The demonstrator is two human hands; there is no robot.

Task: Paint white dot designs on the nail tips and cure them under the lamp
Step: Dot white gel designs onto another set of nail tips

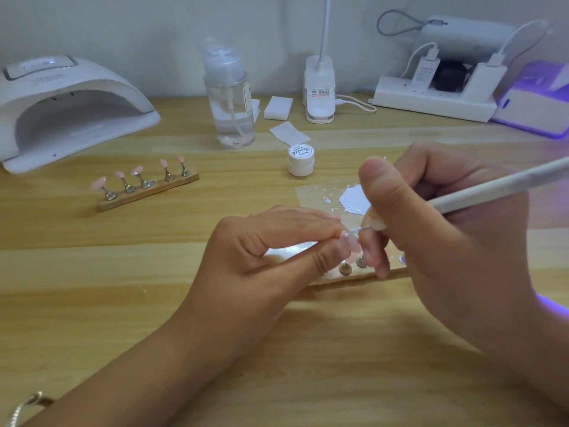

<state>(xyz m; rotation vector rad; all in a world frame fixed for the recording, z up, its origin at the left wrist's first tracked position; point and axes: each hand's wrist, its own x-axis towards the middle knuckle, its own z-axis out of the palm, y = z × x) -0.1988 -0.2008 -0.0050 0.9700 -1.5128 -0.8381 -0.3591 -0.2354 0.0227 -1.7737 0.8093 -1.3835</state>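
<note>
My left hand (271, 241) pinches a pink nail tip (349, 243) on its stand over a wooden holder bar (354, 277) near the table's middle. My right hand (437, 229) grips a white dotting pen (498, 188); its thin metal point touches the nail tip, where a white dot shows. A blob of white gel (354, 198) lies on a clear sheet just behind my hands. The small white gel jar (299, 160) stands closed further back. A second wooden bar (147, 191) with several pink nail tips lies to the left. The white curing lamp (67, 109) sits at the far left.
A clear pump bottle (229, 97) stands at the back centre, with white wipe pads (278, 107) and a desk lamp base (320, 87) beside it. A power strip with chargers (437, 94) and a violet-lit device (535, 103) occupy the back right.
</note>
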